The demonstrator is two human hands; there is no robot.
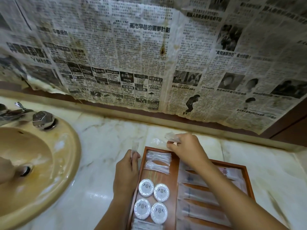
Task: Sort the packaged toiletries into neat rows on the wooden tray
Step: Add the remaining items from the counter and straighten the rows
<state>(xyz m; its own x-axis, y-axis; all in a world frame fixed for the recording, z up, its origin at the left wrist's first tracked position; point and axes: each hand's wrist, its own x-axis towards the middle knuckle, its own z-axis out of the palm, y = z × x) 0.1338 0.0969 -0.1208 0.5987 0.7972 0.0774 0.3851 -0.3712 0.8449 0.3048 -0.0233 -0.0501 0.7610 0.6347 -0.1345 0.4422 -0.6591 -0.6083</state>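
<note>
A wooden tray (245, 176) lies on the marble counter at the bottom right. Inside it are several round white soap packs (146, 188), a small stack of clear cotton-bud packets (157, 161) at its far left corner, and long clear sachets (197, 195) in a row on the right. My left hand (127, 170) is just left of the tray and pinches a small clear packet (134, 146) upright. Beyond the tray's far edge, my right hand (184, 148) pinches another clear packet (171, 136) above the counter. One more clear packet (157, 141) lies on the counter there.
A beige washbasin (71, 146) with a chrome tap (44, 120) takes up the left side. Old newspaper (149, 63) covers the wall behind the marble counter (103, 146). A low marble ledge runs along the wall's foot.
</note>
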